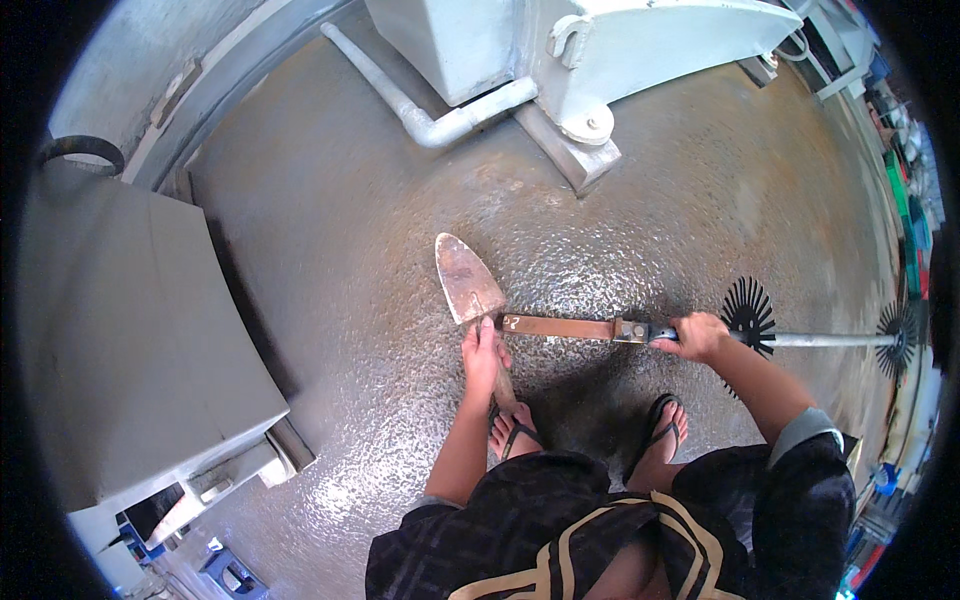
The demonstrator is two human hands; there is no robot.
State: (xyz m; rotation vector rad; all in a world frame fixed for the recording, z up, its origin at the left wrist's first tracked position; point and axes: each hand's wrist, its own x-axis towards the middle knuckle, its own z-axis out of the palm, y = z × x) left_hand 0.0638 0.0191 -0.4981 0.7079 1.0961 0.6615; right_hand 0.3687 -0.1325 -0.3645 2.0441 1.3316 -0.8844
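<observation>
My left hand (482, 362) is closed around a trowel (466, 282), near where its handle meets the blade. The rusty, rounded-point blade faces away from me, and its wooden handle sticks out below my fingers. My right hand (702, 336) grips the dark handle of a flat brown bar (560, 326) with a metal clamp near the grip. This bar lies level across my front, its far end close to the trowel's neck and my left fingers; whether they touch I cannot tell.
Wet, shiny floor (330, 250) surrounds my sandalled feet. A grey metal box (150, 330) stands left, and a white machine (660, 50) with a bent pipe (420, 125) stands ahead. A metal rod (835, 340) with black spiked discs extends right, beyond my forearm. A blue object (232, 573) lies lower left.
</observation>
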